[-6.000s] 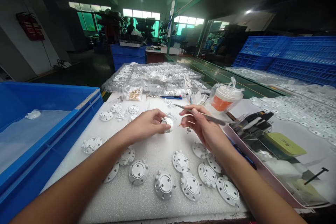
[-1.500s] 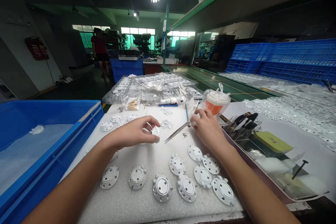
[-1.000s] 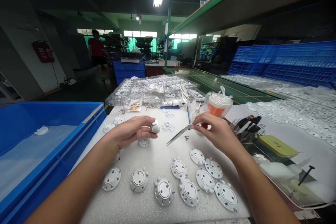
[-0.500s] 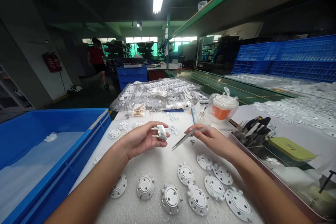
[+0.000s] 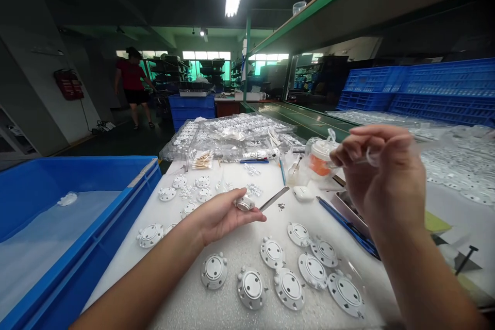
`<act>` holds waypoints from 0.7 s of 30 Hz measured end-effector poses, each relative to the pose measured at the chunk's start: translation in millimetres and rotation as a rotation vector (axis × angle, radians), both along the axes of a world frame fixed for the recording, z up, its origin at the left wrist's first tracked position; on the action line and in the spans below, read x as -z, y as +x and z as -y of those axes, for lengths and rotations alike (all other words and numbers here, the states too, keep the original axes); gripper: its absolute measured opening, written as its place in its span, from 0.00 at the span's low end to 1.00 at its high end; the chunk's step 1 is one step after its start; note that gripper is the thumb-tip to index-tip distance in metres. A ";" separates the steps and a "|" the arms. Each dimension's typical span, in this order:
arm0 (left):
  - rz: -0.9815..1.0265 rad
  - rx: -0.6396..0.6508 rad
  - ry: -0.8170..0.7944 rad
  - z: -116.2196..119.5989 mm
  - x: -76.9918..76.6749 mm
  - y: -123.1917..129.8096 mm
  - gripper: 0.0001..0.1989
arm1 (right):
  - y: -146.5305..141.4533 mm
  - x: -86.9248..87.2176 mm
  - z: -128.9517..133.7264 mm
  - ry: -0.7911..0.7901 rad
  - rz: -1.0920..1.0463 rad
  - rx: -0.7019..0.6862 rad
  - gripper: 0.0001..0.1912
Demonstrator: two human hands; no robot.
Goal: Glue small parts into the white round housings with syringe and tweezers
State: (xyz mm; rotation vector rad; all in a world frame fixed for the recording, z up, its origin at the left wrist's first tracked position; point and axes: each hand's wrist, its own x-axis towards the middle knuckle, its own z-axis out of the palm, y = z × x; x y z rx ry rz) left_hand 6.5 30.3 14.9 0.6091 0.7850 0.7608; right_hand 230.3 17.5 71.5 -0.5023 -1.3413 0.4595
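Observation:
A small white round part (image 5: 244, 203) rests in my left hand (image 5: 226, 216), held between the thumb and the fingers. Metal tweezers (image 5: 274, 199) extend from beside my left fingertips across the white mat. My right hand (image 5: 382, 180) is raised on the right, blurred, with its fingers pinched together. Something thin and pale shows at these fingers, too smeared to name. Several white round discs (image 5: 291, 289) with dark holes lie on the mat below my hands. Close to the tweezers is a little pile of tiny metal pieces (image 5: 281, 207).
A blue bin (image 5: 141, 175) stands at the left. Behind are cotton swabs (image 5: 202, 160), plastic trays of white parts (image 5: 232, 131) and an orange-and-white cup (image 5: 320, 157). Blue-handled tools (image 5: 348, 224) and a white case (image 5: 303, 193) lie right of centre. A person (image 5: 134, 85) stands far left.
My right hand has come off the tweezers and risen to the right. My left hand has lowered and turned its palm up with the white part. The person in the background has come nearer.

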 end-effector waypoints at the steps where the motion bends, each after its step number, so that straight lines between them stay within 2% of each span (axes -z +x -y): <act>1: 0.005 0.010 -0.015 0.4 0.7 1.0 0.13 | -9.3 -10.6 4.4 -0.005 -0.007 -0.080 0.15; 3: 0.012 0.048 -0.035 1.2 1.6 2.5 0.15 | -30.6 -22.7 10.0 -0.013 -0.056 -0.207 0.17; 4: 0.015 0.069 -0.040 1.6 1.8 3.2 0.16 | -41.0 -23.4 10.9 -0.032 -0.071 -0.262 0.18; 6: 0.022 0.100 -0.040 2.5 2.0 4.6 0.18 | -57.2 -15.4 8.8 -0.119 -0.091 -0.342 0.19; 8: 0.021 0.116 -0.035 3.1 2.0 6.0 0.18 | -64.3 -0.7 3.4 -0.239 -0.107 -0.413 0.24; 11: -0.001 0.132 -0.032 4.0 2.5 7.5 0.19 | -58.8 17.5 -3.8 -0.389 -0.192 -0.521 0.36; 13: -0.022 0.143 -0.026 4.5 3.4 7.7 0.19 | -50.7 21.2 -4.7 -0.430 -0.266 -0.575 0.40; 16: -0.051 0.162 0.005 5.0 5.6 7.5 0.20 | -42.7 18.5 -1.5 -0.413 -0.297 -0.630 0.40; 21: -0.118 0.205 0.073 7.2 8.1 7.7 0.20 | -46.0 20.3 2.6 -0.414 -0.211 -0.682 0.38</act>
